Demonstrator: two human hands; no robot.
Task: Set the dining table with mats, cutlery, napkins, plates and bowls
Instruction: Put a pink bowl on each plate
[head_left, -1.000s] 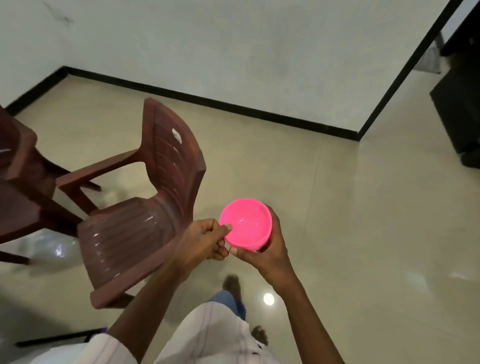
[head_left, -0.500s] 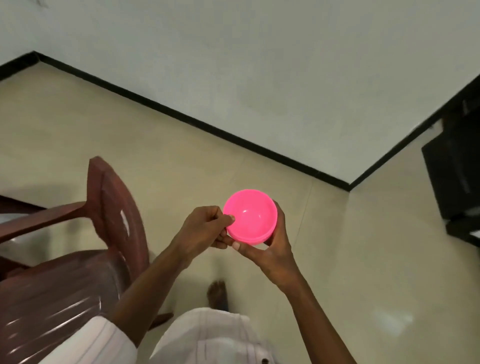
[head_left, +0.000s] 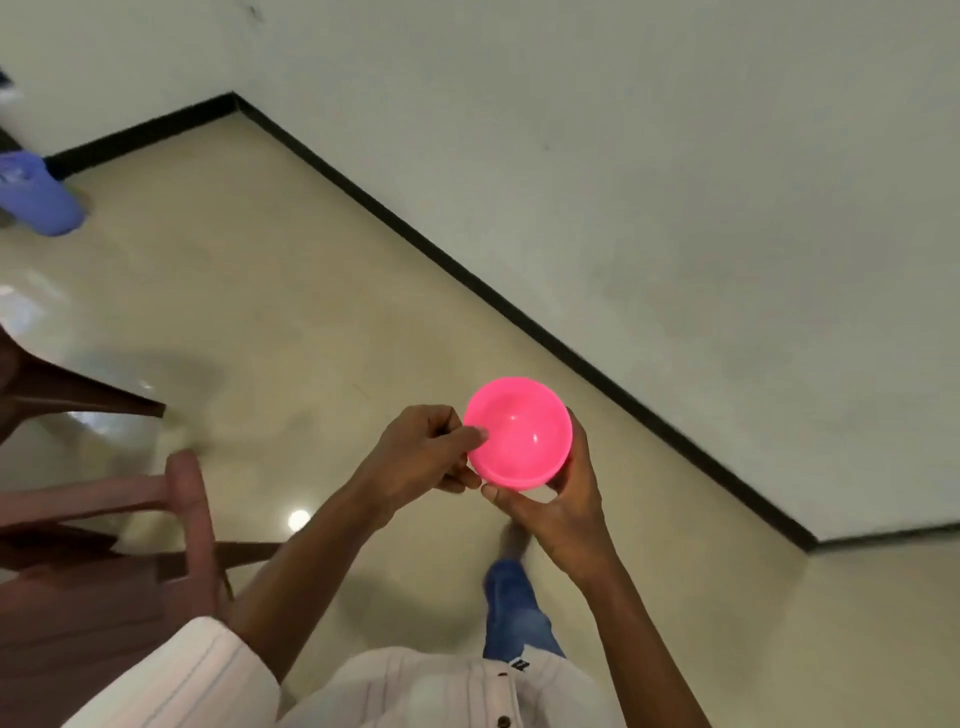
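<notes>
A bright pink plastic bowl (head_left: 519, 434) is carried in front of my body, above the floor. My left hand (head_left: 423, 457) pinches its left rim, thumb inside the bowl and fingers curled beneath. My right hand (head_left: 563, 501) cups the bowl from below and from the right, fingers wrapped around its wall. The bowl looks empty. No dining table, mat, cutlery or plate is in view.
A brown plastic chair (head_left: 104, 561) stands at the lower left, close to my left arm. A blue plastic container (head_left: 36, 192) lies on the floor at the far left. White walls with a black skirting (head_left: 467, 275) run diagonally ahead. Beige glossy tiles cover the floor.
The view has swung right and the chair has slid to the left edge. The blue container has come into view. Both hands keep the same hold on the bowl.
</notes>
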